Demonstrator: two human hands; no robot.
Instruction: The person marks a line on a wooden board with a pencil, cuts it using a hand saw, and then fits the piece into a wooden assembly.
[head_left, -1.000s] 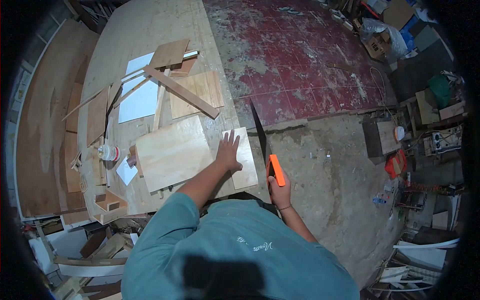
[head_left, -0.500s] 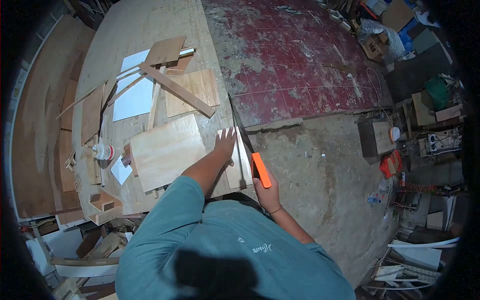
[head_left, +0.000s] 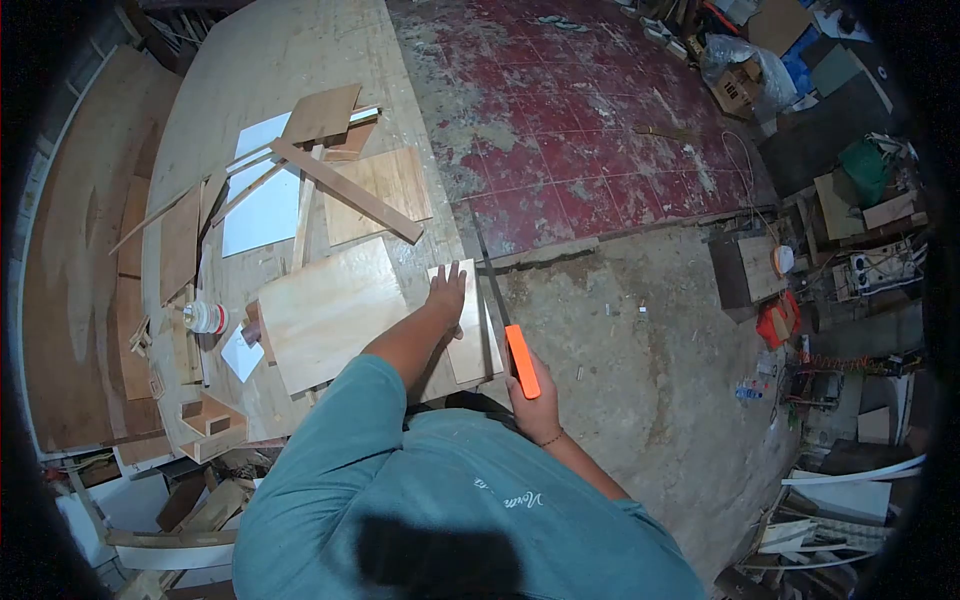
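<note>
My left hand [head_left: 447, 297] lies with fingers stretched out on a narrow pale board [head_left: 468, 355] at the table's edge, pressing down on its far part. In my right hand [head_left: 538, 402] is the orange handle of a handsaw [head_left: 521, 360], held just off the right side of that board. The saw's thin dark blade points away from me along the board's right edge. Left of my left forearm, a wide plywood panel [head_left: 330, 310] lies flat on the table.
The worktable [head_left: 330, 50] carries a long wooden strip [head_left: 350, 192], a plywood square [head_left: 375, 195], white sheets [head_left: 262, 205], a white container [head_left: 205, 318] and a small wooden box [head_left: 212, 425]. Concrete floor [head_left: 610, 400] lies to the right, with cluttered shelves beyond.
My right hand has drawn the saw back toward my body, and more of the blade shows beyond the board. My left hand stays pressed on the board. The view has shifted slightly.
</note>
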